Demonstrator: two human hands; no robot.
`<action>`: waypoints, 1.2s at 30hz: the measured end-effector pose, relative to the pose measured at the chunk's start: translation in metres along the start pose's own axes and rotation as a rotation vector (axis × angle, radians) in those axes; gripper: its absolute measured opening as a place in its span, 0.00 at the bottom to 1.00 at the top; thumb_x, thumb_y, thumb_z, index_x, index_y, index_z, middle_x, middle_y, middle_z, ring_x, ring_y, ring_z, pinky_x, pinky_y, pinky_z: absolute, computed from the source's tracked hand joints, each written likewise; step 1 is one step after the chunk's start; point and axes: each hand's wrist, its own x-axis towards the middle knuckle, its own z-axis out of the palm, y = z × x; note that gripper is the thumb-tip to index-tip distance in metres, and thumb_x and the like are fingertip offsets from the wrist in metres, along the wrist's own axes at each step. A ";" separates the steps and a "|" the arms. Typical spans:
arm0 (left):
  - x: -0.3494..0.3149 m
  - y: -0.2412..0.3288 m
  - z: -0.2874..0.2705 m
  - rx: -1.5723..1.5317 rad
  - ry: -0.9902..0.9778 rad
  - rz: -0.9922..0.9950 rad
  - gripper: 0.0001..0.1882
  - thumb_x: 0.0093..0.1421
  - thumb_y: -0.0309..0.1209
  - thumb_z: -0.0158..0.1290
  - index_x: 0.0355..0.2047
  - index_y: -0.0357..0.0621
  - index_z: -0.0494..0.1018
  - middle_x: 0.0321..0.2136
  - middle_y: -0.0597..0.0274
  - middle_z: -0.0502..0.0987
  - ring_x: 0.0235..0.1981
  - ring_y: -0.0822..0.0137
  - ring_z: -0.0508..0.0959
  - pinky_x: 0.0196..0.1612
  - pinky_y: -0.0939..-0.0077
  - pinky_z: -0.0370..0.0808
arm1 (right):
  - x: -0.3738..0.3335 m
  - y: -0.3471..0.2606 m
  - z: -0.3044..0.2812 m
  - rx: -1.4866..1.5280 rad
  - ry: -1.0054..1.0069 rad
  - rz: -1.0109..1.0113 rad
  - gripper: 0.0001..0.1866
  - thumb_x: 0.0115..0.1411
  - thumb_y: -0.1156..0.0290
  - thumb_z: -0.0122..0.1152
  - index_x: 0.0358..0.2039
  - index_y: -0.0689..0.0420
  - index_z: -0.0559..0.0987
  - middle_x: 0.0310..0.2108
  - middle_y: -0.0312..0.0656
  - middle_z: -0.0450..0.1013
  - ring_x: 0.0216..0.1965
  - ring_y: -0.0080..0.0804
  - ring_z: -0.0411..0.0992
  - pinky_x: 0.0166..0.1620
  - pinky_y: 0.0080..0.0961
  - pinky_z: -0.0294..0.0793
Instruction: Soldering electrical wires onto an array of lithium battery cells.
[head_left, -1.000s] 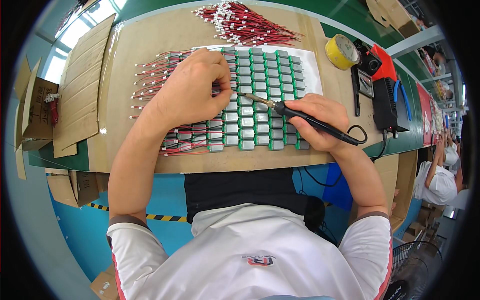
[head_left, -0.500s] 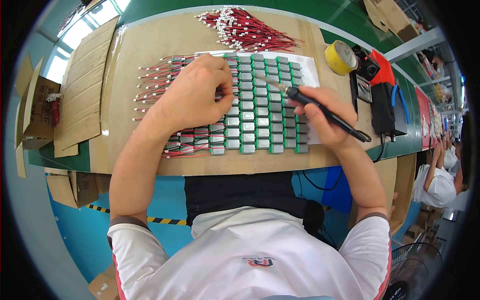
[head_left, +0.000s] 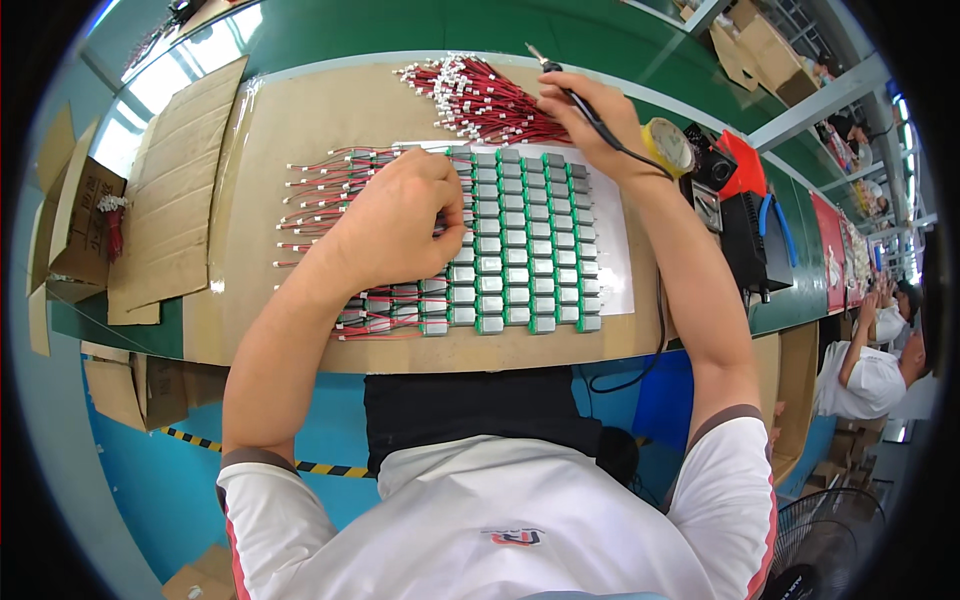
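Observation:
Rows of small silver-grey battery cells (head_left: 515,238) with green ends lie on a white sheet (head_left: 615,265). The cells on the left carry red and black leads (head_left: 318,200) with white plugs. Over these left rows, my left hand (head_left: 405,215) is closed in a pinch; what its fingertips hold is hidden. My right hand (head_left: 600,120) grips a soldering iron (head_left: 575,95), its metal tip pointing up and away from the cells. The fingers of that hand are at the right end of a heap of red leads (head_left: 480,100) with white plugs; whether they hold one cannot be seen.
Brown cardboard (head_left: 265,130) covers the green bench. To the right are a yellow tape roll (head_left: 668,147), a red holder (head_left: 740,163), a black box (head_left: 745,240) and blue-handled pliers (head_left: 778,228). The iron's cord (head_left: 660,320) hangs beside my right forearm. A carton (head_left: 85,220) stands left.
My right hand has carried the soldering iron up from over the cells to the heap of leads, tip now pointing away. My left hand remains over the left rows. The view has shifted slightly.

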 end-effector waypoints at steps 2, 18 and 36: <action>0.000 -0.001 0.001 -0.003 0.007 0.009 0.04 0.52 0.22 0.63 0.24 0.38 0.78 0.35 0.57 0.80 0.44 0.54 0.79 0.51 0.60 0.78 | 0.004 0.007 0.010 -0.089 -0.038 -0.041 0.15 0.65 0.67 0.71 0.51 0.56 0.84 0.42 0.49 0.84 0.44 0.49 0.82 0.49 0.38 0.80; -0.002 -0.003 0.005 0.042 0.027 0.037 0.03 0.54 0.23 0.63 0.26 0.38 0.79 0.34 0.56 0.79 0.43 0.53 0.79 0.51 0.59 0.78 | -0.013 -0.011 -0.006 -0.244 0.216 -0.014 0.17 0.61 0.77 0.70 0.51 0.53 0.86 0.37 0.44 0.85 0.40 0.43 0.84 0.46 0.35 0.83; 0.005 0.004 -0.025 -0.118 0.195 0.092 0.08 0.53 0.22 0.70 0.34 0.38 0.83 0.35 0.57 0.83 0.38 0.58 0.80 0.44 0.64 0.77 | -0.074 -0.114 0.005 0.206 -0.040 -0.062 0.23 0.58 0.85 0.70 0.54 0.55 0.84 0.34 0.37 0.81 0.32 0.24 0.81 0.34 0.20 0.82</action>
